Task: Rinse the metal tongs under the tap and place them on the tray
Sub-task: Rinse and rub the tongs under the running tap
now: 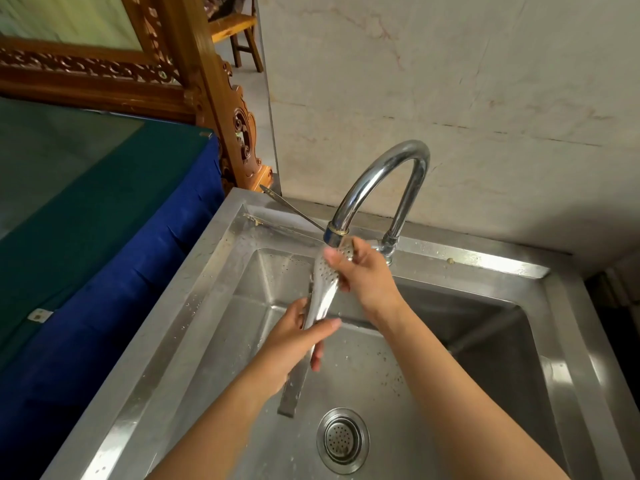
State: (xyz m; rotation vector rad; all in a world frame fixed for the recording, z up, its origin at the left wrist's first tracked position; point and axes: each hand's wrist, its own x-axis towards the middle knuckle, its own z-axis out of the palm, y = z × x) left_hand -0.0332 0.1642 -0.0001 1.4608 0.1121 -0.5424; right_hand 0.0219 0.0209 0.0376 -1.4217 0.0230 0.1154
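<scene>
The metal tongs slant over the steel sink, their perforated spoon end just under the spout of the curved chrome tap. My left hand grips the tongs around the middle of the handle. The handle's flat end points down toward the drain. My right hand pinches the perforated end, thumb on its front face. Whether water is running I cannot tell. No tray is in view.
A round drain strainer sits in the basin floor. A metal utensil lies on the sink's back left ledge. A blue and green covered table stands left of the sink; a marble wall rises behind it.
</scene>
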